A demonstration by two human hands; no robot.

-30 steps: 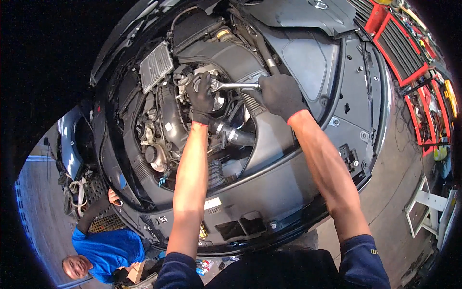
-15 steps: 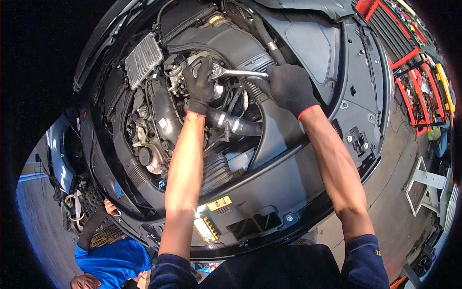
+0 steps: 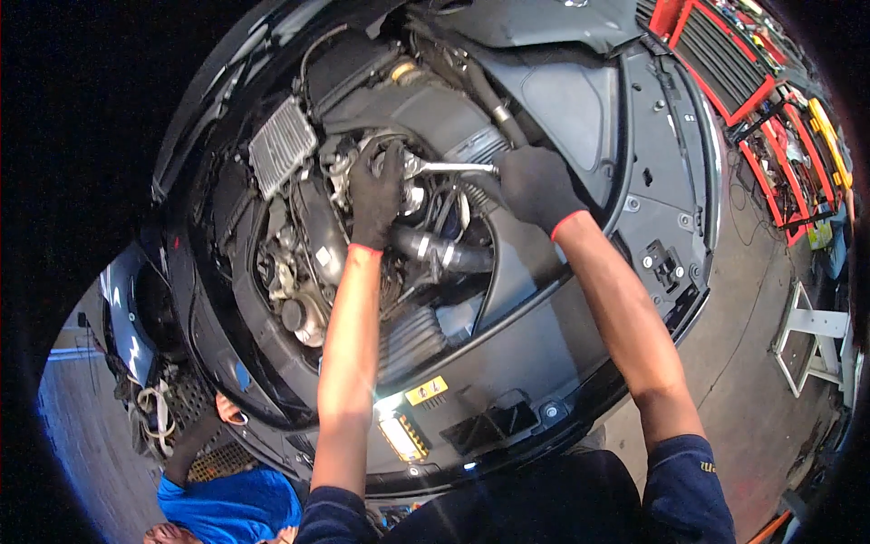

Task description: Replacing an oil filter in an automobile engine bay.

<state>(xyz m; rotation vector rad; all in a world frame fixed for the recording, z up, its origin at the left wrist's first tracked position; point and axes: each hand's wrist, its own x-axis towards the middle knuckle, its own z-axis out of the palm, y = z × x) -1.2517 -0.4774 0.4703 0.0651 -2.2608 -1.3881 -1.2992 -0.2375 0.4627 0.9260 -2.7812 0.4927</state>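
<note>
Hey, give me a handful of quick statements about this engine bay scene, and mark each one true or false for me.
1. The right hand grips the wrench by its handle. True.
2. Both hands are bare. False: both wear dark gloves.
3. The left hand is by the wrench's head end. True.
4. The red tool chest stands on the picture's left. False: it is at the upper right.
5. Someone in a blue shirt is at the lower left. True.
</note>
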